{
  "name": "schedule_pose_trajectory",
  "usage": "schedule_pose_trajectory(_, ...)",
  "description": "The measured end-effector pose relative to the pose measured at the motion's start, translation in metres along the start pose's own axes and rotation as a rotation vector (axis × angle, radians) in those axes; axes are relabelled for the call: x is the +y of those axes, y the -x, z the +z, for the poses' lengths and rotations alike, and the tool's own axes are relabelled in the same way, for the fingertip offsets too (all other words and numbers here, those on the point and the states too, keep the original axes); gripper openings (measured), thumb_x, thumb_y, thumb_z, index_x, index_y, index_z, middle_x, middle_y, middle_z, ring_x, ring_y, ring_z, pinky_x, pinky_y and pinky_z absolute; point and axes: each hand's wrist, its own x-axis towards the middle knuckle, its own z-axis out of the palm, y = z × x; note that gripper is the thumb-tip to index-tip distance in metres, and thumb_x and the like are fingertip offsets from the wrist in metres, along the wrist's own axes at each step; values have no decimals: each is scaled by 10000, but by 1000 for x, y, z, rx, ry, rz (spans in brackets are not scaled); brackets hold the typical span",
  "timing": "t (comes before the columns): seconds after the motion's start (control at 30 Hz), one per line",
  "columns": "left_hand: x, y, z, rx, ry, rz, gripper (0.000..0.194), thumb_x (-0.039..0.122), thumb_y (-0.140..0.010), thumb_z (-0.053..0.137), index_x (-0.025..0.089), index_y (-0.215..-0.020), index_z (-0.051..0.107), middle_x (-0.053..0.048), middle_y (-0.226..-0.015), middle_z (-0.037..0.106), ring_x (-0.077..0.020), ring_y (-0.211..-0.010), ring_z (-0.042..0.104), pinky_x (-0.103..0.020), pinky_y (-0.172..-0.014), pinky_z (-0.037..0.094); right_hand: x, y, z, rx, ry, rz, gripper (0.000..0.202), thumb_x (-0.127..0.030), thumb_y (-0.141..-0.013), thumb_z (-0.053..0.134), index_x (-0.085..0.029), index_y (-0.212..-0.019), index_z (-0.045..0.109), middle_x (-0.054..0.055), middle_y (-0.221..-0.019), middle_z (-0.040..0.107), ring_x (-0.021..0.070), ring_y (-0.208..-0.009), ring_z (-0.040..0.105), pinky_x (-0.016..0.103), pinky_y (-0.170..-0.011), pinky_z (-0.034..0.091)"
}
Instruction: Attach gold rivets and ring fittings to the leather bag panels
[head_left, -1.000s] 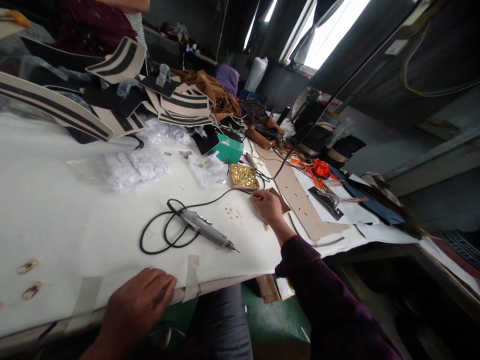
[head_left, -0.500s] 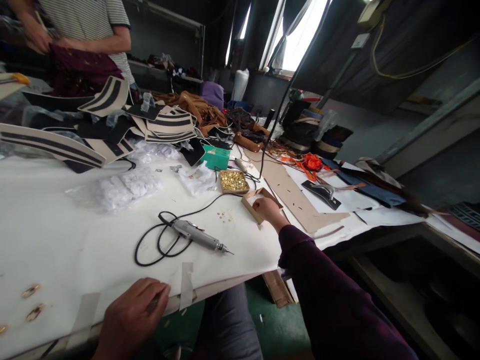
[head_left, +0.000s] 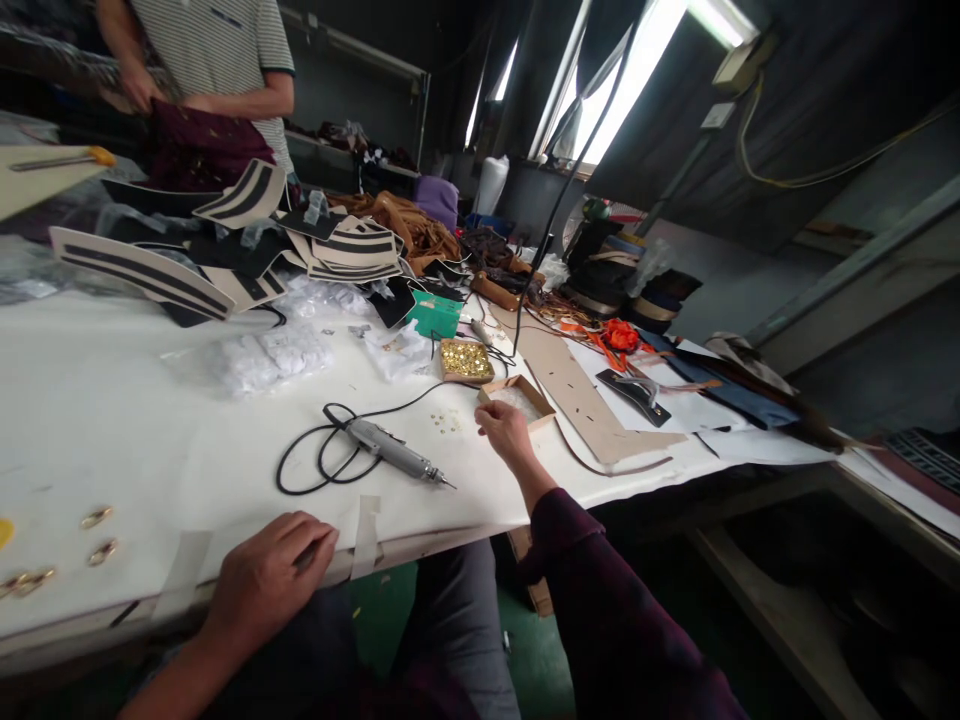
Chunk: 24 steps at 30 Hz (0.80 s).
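My right hand [head_left: 504, 432], fingers pinched together, is at the near left corner of a shallow cardboard box [head_left: 546, 418] with pale contents. What is in the pinch, if anything, is too small to make out. At the table's front edge rests my left hand [head_left: 274, 565], its fingers curled in; their inner side is hidden. Between the hands lies a grey electric screwdriver [head_left: 394, 452], its bit pointing right and its black cord looped behind. Several small gold pieces [head_left: 444, 422] are scattered left of the box. Behind it, another box [head_left: 466, 362] is full of gold metal pieces.
White bagged material [head_left: 270, 360] and striped strips [head_left: 352, 250] lie at the back left. Gold rings [head_left: 101, 550] sit at the near left. A flat cardboard sheet [head_left: 585, 390] lies right of the boxes. Across the table a person [head_left: 217, 60] handles maroon material.
My right hand has come out of the pale-filled box, moving left and towards me. My left hand stays curled at the table edge. The whole view has shifted slightly.
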Motion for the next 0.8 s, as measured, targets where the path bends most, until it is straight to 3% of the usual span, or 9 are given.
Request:
schedule_pose_trajectory(0.13,1,-1,-1,3,2,-3,165,281,-1017,608,244,-868,671,8,-838,720,-169,-811,693,-299,-749,474,0,18,33,-27,-33,26,202,-277,-853,579,-211,-830,768,6,-672,732,168,-605,665,240,-585,453)
schedule_pose_trajectory(0.27,1,-2,-2,12,21,13,139,268,-1009,618,241,-887,678,4,-844,718,-174,-810,690,-309,-758,475,7,17,51,38,38,37,211,-290,-887,581,-230,-844,779,22,-772,768,181,-690,666,256,-636,443)
schedule_pose_trajectory(0.47,-2,-1,-2,12,65,26,125,237,-1004,628,238,-895,691,-5,-843,717,-174,-802,680,-320,-764,475,11,22,65,157,182,-45,257,-288,-946,544,-230,-931,794,50,-962,784,198,-860,685,269,-779,459)
schedule_pose_trajectory(0.63,-4,0,-3,-9,90,21,138,235,-1003,623,240,-886,695,-25,-837,724,-188,-805,681,-326,-769,488,10,27,70,171,278,-108,259,-280,-960,553,-233,-898,801,40,-886,748,182,-800,657,261,-746,439)
schedule_pose_trajectory(0.8,-4,-2,-5,2,106,0,166,256,-995,620,248,-856,710,-24,-807,721,-184,-777,685,-305,-741,517,9,30,72,161,348,-143,262,-283,-982,558,-240,-930,812,46,-950,750,168,-823,662,240,-735,433)
